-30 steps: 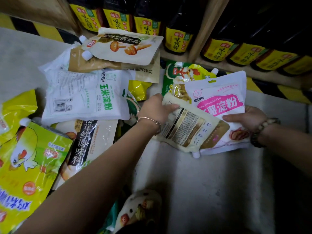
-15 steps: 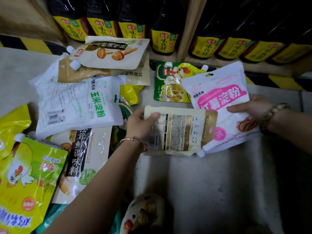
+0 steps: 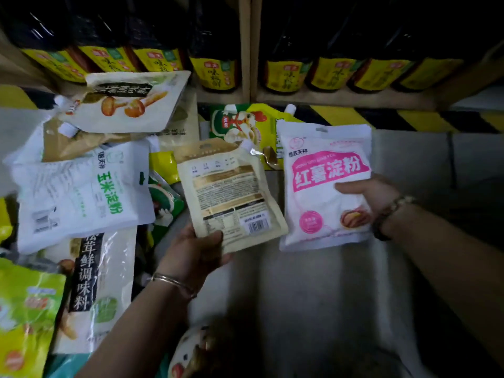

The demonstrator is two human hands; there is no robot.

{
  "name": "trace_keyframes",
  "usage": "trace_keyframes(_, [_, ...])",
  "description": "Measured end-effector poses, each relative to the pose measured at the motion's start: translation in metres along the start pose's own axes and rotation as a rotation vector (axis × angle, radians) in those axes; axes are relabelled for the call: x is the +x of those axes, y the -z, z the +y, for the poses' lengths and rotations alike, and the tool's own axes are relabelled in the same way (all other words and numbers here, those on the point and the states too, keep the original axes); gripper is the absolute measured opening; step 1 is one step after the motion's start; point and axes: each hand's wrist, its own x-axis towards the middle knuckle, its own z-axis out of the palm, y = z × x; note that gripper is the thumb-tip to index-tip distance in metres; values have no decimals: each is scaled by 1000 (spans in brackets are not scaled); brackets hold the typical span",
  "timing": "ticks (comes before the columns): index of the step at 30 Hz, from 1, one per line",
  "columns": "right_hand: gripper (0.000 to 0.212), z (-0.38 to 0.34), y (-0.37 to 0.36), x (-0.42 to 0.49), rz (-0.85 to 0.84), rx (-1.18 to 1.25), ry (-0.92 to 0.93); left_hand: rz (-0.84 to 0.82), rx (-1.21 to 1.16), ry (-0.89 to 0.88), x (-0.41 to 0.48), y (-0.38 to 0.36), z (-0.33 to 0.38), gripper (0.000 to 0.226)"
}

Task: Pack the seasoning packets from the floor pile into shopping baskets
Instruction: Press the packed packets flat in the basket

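Floor (image 3: 321, 301), grey concrete, fills lower frame. Bottles (image 3: 215, 69) w/ yellow labels line the shelf (image 3: 341, 98) along the top. Pile of seasoning packets (image 3: 81, 192) sprawls at left, overlapping on the floor. White packet w/ pink print (image 3: 324, 186) is up off the floor at right; right hand (image 3: 373, 197) grips its right edge, thumb across the front. Beige pouch (image 3: 231, 197), back side w/ barcode facing up, sits just beside it; left hand (image 3: 196, 249) pinches its lower left corner, thumb on top.
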Motion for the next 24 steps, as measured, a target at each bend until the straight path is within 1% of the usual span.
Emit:
trace_keyframes(2, [22, 2, -3, -21, 44, 0, 5, 38, 55, -17, -18, -9, 9, 32])
trace_keyframes(5, [25, -1, -8, -61, 119, 37, -16, 34, 209, -65, -58, -21, 29, 31])
trace_keyframes(8, [23, -9, -18, -114, 180, 45, -27, 55, 355, -100, -108, -29, 49, 18])
trace_keyframes(10, [21, -23, -21, -157, 217, 67, -7, 74, 403, -118, -147, -38, 59, 12])
trace_keyframes(12, [23, -40, -19, -201, 215, 125, 18, 101, 433, -133, -187, -50, 71, 12])
trace_keyframes(16, [34, -78, 3, -277, 239, 238, 112, 136, 455, -173, -259, -84, 95, 16])
trace_keyframes(19, [40, -104, 27, -324, 204, 278, 148, 134, 445, -160, -300, -112, 112, 15])
trace_keyframes(21, [36, -117, 38, -349, 168, 218, 144, 114, 455, -149, -324, -132, 121, 11])
trace_keyframes(22, [30, -120, 44, -359, 153, 177, 151, 111, 458, -149, -335, -142, 124, 12])
trace_keyframes(24, [26, -123, 60, -378, 141, 161, 175, 105, 456, -163, -356, -162, 128, 17])
